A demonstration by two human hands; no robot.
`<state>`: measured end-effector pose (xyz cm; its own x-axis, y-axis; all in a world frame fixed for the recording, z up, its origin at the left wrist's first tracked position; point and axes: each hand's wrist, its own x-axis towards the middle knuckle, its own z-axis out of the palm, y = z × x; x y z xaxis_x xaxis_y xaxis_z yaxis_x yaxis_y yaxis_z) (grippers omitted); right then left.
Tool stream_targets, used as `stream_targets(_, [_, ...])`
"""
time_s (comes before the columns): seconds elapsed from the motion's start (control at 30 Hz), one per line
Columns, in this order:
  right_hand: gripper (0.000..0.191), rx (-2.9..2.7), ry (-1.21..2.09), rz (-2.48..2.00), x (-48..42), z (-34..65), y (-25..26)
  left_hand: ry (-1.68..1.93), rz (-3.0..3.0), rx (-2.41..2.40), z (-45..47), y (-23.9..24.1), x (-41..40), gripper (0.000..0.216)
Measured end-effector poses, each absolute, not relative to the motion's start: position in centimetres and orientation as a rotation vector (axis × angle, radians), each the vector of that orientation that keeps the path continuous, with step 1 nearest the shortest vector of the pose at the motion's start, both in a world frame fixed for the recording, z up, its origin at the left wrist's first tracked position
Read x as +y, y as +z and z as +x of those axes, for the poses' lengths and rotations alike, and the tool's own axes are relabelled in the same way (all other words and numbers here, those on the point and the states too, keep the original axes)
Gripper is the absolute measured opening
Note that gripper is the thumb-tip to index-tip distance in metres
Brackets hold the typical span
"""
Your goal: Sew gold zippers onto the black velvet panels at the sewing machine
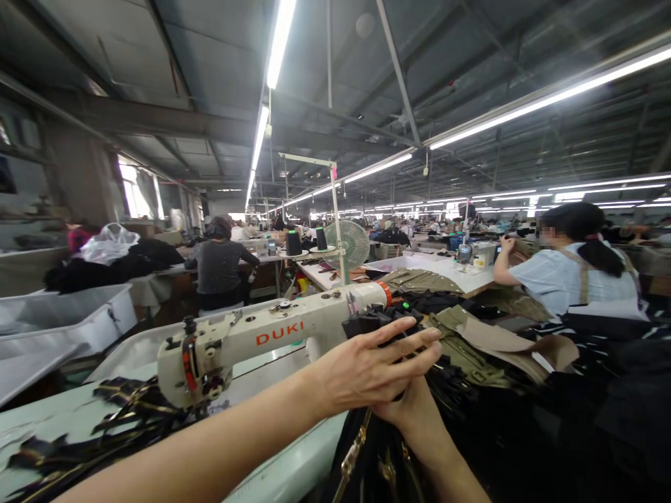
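Note:
A bundle of black zippers with gold teeth and metal pulls is upright in front of me, its black tape ends showing above my hands. My right hand is closed around the bundle, with its fingers partly hidden. Across it lies my left hand, fingers stretched out and slightly apart, palm against the zippers. Just behind the hands stands a white sewing machine with orange DUKI lettering. More black zippers with gold teeth lie loose on the pale green table, left of the needle area.
Olive cloth pieces and dark fabric are heaped at right. White bins stand at left. Thread cones and a fan are behind the machine. One co-worker sits at right, another ahead left.

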<state>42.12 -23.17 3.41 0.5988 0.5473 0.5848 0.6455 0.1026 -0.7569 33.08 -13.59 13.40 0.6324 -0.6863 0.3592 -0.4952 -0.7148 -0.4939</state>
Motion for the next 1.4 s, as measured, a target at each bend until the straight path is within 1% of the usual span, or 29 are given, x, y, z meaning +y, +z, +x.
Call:
stream_targets(0.07, [0.049, -0.975, -0.121, -1.487, -23.5, 42.9, 3.8, -0.852, -2.445, 0.963, 33.1, 14.4, -12.8, 0.061])
stream_targets(0.13, [0.042, -0.854, -0.113, -1.358, -23.3, 44.3, 4.1, -0.969, -2.419, 0.921, 32.7, 15.1, -11.5, 0.069])
stream_targets(0.2, [0.034, -0.721, -0.113, -1.252, -22.4, 46.1, 4.2, -1.138, -2.507, 0.783, 32.2, 14.6, -10.1, 0.073])
stream_targets(0.27, [0.031, -0.638, -0.144, -1.193, -20.7, 48.3, 4.2, -1.343, -2.71, 0.56, 32.3, 12.8, -9.3, 0.063])
stream_targets(0.33, [0.033, -0.583, -0.199, -1.127, -18.8, 50.6, 4.0, -1.458, -2.983, 0.262, 33.5, 10.1, -9.2, 0.052])
stream_targets(0.37, [0.036, -0.542, -0.226, -1.08, -17.9, 51.6, 3.8, -1.424, -3.096, 0.147, 34.6, 8.5, -9.4, 0.056])
stream_targets(0.47, [0.047, -0.381, -0.288, -0.918, -16.4, 53.9, 1.9, -1.298, -3.124, 0.043, 39.2, 3.8, -10.5, 0.096])
stream_targets(0.5, [0.05, -0.326, -0.292, -0.871, -16.4, 54.3, 0.8, -1.244, -3.099, 0.042, 41.1, 2.2, -10.8, 0.103])
stream_targets(0.57, [0.051, -0.221, -0.262, -0.807, -17.2, 54.7, -1.8, -1.066, -3.158, -0.021, 44.6, -0.7, -11.0, 0.113])
stream_targets(0.63, [0.047, -0.117, -0.178, -0.78, -18.6, 55.0, -4.5, -0.793, -3.28, -0.104, 47.4, -3.5, -10.9, 0.127])
stream_targets(0.7, [0.041, -0.05, -0.07, -0.753, -19.9, 55.4, -6.4, -0.664, -3.319, -0.058, 49.3, -5.7, -10.9, 0.129])
stream_targets(0.8, [0.036, -0.01, 0.035, -0.703, -21.0, 56.3, -6.9, -0.77, -3.267, 0.026, 50.7, -6.9, -11.0, 0.12])
stream_targets(0.87, [0.037, -0.018, 0.074, -0.67, -21.0, 56.7, -6.1, -0.896, -3.2, 0.083, 51.1, -6.0, -10.7, 0.104])
stream_targets(0.93, [0.046, -0.036, 0.092, -0.637, -20.5, 56.8, -5.2, -0.997, -3.111, 0.183, 51.5, -4.5, -9.9, 0.084])
stream_targets(1.03, [0.062, -0.051, 0.096, -0.606, -19.5, 56.6, -4.9, -1.04, -2.975, 0.368, 52.2, -3.1, -7.7, 0.069])
stream_targets(1.1, [0.068, -0.036, 0.125, -0.626, -19.2, 56.4, -5.5, -1.011, -2.91, 0.448, 52.8, -3.5, -6.3, 0.058])
stream_targets(1.2, [0.063, -0.029, 0.218, -0.73, -20.2, 55.9, -7.3, -0.983, -2.849, 0.45, 53.5, -5.5, -5.0, 0.05])
stream_targets(1.3, [0.053, -0.103, 0.266, -0.895, -23.4, 54.3, -8.8, -1.018, -2.789, 0.404, 54.1, -7.2, -4.7, 0.049])
stream_targets(1.4, [0.048, -0.197, 0.217, -1.084, -27.0, 51.5, -9.3, -1.039, -2.728, 0.427, 54.3, -7.7, -4.6, 0.049])
